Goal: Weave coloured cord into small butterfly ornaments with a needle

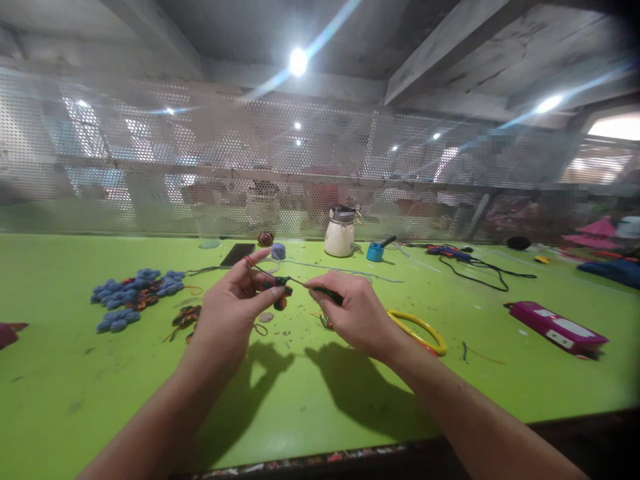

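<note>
My left hand (233, 303) is closed, pinching a small dark green and orange crochet piece (282, 283) between thumb and fingers. Yarn is looped around its raised index finger. In my right hand (357, 307) is a crochet hook (331, 294) with a dark handle, its thin shaft pointing left and meeting the piece. Whether the tip sits inside a stitch is too small to tell. Blue crocheted flowers (117, 320) lie to the left on the green table (270, 427). Orange and dark crocheted pieces (186, 316) are partly hidden behind my left wrist.
Behind the hands are a dark phone (239, 255), purple yarn (279, 251), a white bottle (340, 237) and a blue pot (375, 252). Rightward lie a yellow ring (425, 328), a corded tool (450, 253) and a magenta case (557, 327). A perforated screen (280, 153) borders the table's back.
</note>
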`<state>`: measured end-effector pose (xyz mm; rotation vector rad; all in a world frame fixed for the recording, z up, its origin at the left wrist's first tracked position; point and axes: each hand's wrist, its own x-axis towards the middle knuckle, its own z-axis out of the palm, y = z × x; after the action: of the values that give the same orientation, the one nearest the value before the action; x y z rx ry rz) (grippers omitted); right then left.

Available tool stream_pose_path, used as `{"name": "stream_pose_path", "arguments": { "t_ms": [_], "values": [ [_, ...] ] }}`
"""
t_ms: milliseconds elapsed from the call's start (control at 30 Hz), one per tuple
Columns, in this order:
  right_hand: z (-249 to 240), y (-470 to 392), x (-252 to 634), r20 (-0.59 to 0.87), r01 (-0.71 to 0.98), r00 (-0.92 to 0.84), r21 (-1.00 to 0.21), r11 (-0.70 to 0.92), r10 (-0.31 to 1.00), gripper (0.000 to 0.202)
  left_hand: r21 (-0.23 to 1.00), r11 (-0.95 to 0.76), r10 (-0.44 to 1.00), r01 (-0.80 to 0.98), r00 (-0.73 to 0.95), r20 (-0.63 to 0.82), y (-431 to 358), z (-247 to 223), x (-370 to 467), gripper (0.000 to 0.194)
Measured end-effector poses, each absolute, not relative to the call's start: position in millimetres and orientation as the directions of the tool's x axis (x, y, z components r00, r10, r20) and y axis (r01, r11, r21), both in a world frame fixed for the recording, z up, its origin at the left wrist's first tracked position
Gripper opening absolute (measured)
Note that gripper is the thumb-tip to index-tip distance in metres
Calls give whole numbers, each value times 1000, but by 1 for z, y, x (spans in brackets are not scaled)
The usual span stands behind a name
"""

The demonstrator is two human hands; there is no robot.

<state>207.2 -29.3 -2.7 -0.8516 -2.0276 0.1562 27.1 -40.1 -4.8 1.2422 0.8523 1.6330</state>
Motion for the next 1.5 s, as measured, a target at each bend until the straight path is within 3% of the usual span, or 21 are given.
{"name": "stream_pose_path", "arguments": {
  "t_ms": [200,400,1067,1200,1267,1367,1500],
  "values": [
    [-4,-29,209,735,527,-366,-342,778,570,20,880,-215,975,-424,-50,214,-38,-2,26,68],
    [-3,-31,207,736,493,-356,-376,785,576,19,893,-125,992,-432,-56,111,-43,5,27,69],
    [-5,-33,205,756,527,-319,-360,770,572,19,873,-163,986,-460,-57,154,-43,4,28,65],
    [-6,-34,202,733,478,-258,-469,742,629,16,851,-177,984,-495,-68,165,-43,4,30,65],
    [-6,-36,200,643,383,-226,-632,674,732,13,843,-170,985,-511,-67,158,-43,4,31,62],
    [-6,-38,195,409,147,-233,-882,448,882,14,845,-149,988,-514,-47,145,-43,4,31,62],
    [-7,-41,188,295,-40,-269,-955,295,917,22,846,-134,989,-516,-15,147,-45,3,32,65]
  ]
}}
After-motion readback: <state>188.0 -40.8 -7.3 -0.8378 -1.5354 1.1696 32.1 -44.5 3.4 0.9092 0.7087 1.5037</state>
